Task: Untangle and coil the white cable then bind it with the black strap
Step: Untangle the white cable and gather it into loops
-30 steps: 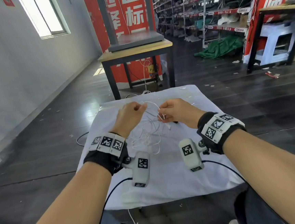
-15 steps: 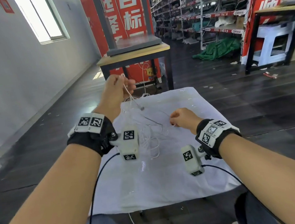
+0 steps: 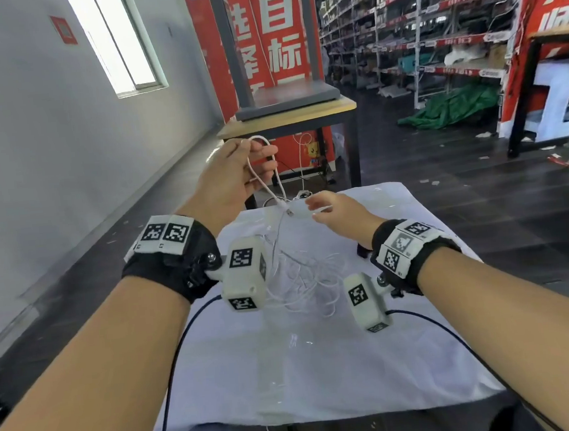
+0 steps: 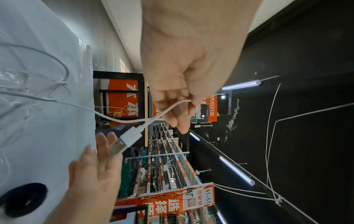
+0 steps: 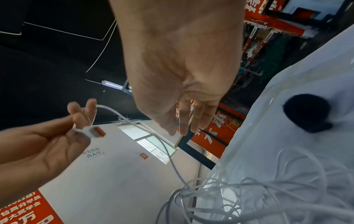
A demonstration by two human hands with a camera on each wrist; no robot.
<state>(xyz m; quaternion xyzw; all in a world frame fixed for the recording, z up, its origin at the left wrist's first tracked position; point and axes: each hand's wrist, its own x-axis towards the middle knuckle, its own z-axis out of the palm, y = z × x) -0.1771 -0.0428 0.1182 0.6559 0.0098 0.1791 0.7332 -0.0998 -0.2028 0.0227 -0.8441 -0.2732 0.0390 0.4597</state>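
My left hand (image 3: 257,159) is raised above the table's far left and pinches the white cable (image 3: 266,182) close to its end. The cable loops over the fingers, and its USB plug (image 3: 289,211) dangles below; the same USB plug (image 4: 124,141) shows clearly in the left wrist view. My right hand (image 3: 317,209) is open, fingers stretched toward the plug, apart from it. The rest of the cable lies in a loose tangle (image 3: 302,275) on the white cloth. The black strap (image 5: 306,113), rolled into a ring, lies on the cloth by my right wrist.
The small table is covered by a white cloth (image 3: 324,366) under a clear plastic sheet. A wooden table with black legs (image 3: 288,122) stands just beyond it. The floor around is dark, with a white wall on the left and shelving at the back right.
My left hand has lifted the cable end higher, so the plug now hangs free. My right hand has come off the cloth, opened and moved toward the plug.
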